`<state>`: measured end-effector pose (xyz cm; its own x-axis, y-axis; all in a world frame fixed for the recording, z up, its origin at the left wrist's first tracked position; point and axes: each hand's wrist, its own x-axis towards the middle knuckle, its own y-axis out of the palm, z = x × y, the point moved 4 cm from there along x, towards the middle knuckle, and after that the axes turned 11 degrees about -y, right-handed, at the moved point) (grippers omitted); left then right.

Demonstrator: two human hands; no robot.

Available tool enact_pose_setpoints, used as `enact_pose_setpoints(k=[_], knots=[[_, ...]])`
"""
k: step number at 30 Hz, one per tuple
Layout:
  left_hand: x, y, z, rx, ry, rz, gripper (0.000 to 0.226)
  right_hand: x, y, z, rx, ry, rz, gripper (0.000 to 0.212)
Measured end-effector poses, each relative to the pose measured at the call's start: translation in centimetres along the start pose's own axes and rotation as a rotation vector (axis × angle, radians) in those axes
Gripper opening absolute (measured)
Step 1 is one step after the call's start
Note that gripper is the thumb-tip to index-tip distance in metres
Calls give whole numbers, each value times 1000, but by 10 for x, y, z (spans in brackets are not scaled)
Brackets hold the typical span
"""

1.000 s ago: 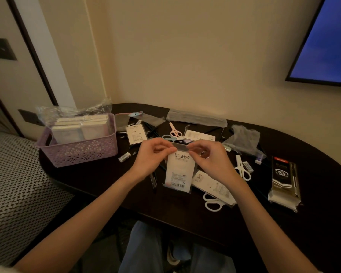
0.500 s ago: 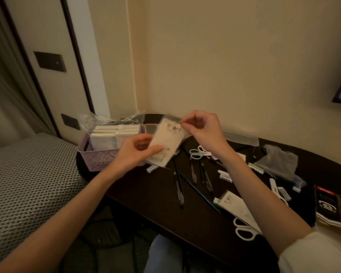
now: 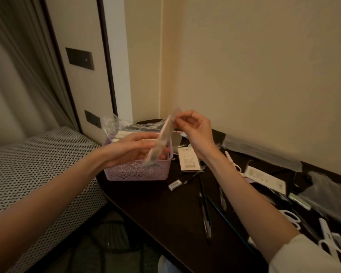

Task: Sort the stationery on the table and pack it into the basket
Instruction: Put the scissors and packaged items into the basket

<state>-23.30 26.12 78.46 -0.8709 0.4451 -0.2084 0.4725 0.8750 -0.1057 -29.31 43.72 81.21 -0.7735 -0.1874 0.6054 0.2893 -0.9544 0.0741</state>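
A lilac plastic basket (image 3: 136, 172) stands at the left end of the dark table (image 3: 165, 209), with white boxes packed inside. A flat clear-wrapped packet (image 3: 161, 138) hangs edge-on over the basket's right side, tilted and blurred. My right hand (image 3: 195, 129) pinches the packet's top edge. My left hand (image 3: 134, 148) holds its lower part over the basket. Another white packet (image 3: 188, 161) lies on the table just right of the basket. Several pens (image 3: 205, 209) lie in the middle of the table.
A small white eraser (image 3: 175, 184) sits in front of the basket. White scissors (image 3: 331, 247) and more packets (image 3: 264, 179) lie at the right. Crumpled clear plastic (image 3: 114, 123) sits behind the basket. A patterned bed (image 3: 27, 170) runs along the table's left side.
Both hands carried the packet from the table's middle leftwards to above the basket and turned it edge-on. The view swung left with them.
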Motion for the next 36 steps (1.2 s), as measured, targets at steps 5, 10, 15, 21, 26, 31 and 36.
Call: enact_pose_setpoints(k=[5,10,15,21,26,31,36], knots=[[4,-39,-4,217,13,-232,97,16,17,-15,1,0,12,14],[-1,-70,-14,482,-17,-333,63,19,19,-40,-24,243,71,21],[-3,-83,-7,677,-239,-250,55,6,26,-59,194,587,121,33],[19,-91,11,850,-401,-141,40,6,40,-86,30,811,297,25],[34,-100,31,910,-408,-73,33,9,47,-100,-237,743,471,37],[43,-109,49,987,-409,-62,40,11,58,-105,-565,772,595,35],[49,-114,60,1155,-322,-124,45,10,70,-114,-808,725,669,50]])
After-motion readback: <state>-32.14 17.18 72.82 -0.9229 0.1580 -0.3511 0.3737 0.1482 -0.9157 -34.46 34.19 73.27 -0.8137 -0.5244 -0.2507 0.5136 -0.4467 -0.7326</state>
